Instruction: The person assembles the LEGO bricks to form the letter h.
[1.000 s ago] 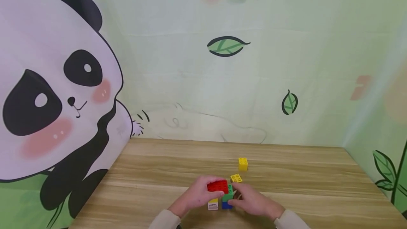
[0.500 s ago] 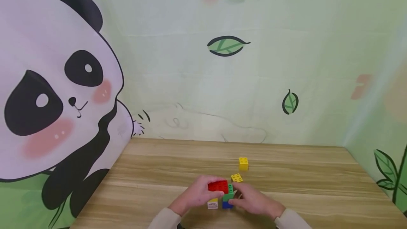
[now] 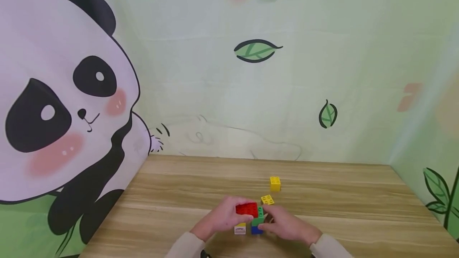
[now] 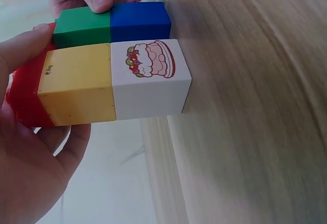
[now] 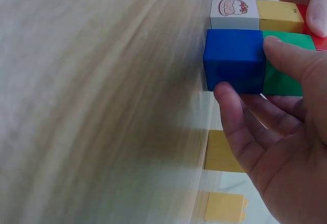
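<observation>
My left hand [image 3: 224, 219] grips a red brick [image 3: 247, 209], thumb in front and fingers behind. Under that brick stands a yellow brick [image 4: 76, 83] on a white brick [image 4: 148, 101] with a cake picture. Beside this stack, a green brick [image 5: 286, 81] sits on a blue brick [image 5: 232, 60]. The red brick reaches over part of the green one, whose remaining studs show on the right. My right hand [image 3: 287, 223] holds the green and blue pair from the right side, thumb on the green brick in the right wrist view. Both stacks stand upright.
Two more yellow bricks lie behind the hands on the wooden table [image 3: 172, 194]: a nearer one [image 3: 267, 199] just past the right fingertips, and a farther block [image 3: 275, 183]. A panda-printed backdrop [image 3: 215, 90] rises at the table's back edge.
Hardly anything differs. The hands keep the same holds on the bricks, and the whole head view has shifted very slightly.
</observation>
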`<state>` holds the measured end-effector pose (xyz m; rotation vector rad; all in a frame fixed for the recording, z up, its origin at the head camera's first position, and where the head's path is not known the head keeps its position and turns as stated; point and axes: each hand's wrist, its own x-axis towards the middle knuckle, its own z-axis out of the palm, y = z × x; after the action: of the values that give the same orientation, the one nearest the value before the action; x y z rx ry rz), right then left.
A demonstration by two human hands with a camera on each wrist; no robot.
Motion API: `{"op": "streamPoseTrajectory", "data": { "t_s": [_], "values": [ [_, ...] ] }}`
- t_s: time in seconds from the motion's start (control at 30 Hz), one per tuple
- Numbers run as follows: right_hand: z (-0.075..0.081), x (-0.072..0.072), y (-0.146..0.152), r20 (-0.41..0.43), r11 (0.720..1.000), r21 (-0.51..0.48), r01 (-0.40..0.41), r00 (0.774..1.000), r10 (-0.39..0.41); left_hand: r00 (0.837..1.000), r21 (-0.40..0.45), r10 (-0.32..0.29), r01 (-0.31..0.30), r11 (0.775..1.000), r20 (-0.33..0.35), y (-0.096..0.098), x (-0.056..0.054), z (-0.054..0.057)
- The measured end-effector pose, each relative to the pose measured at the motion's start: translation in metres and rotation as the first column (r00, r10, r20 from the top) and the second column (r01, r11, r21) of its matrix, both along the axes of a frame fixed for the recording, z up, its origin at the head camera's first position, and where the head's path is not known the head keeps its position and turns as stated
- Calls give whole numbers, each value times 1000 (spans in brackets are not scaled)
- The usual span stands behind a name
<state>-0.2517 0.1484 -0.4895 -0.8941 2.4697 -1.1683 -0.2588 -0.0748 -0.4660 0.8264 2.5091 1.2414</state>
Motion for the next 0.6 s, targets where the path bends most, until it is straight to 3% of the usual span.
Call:
{"op": "streamPoseTrajectory", "data": {
  "t_s": [0.33,0.6],
  "values": [
    [2,0,0,2,1000,-9,-9,1000,9,1000,-46,17,-17,999,-12,2,2,6],
    [0,0,0,-23,1000,11,0,1000,1,999,-10,29,-29,1000,-22,1,0,-3]
  ]
}}
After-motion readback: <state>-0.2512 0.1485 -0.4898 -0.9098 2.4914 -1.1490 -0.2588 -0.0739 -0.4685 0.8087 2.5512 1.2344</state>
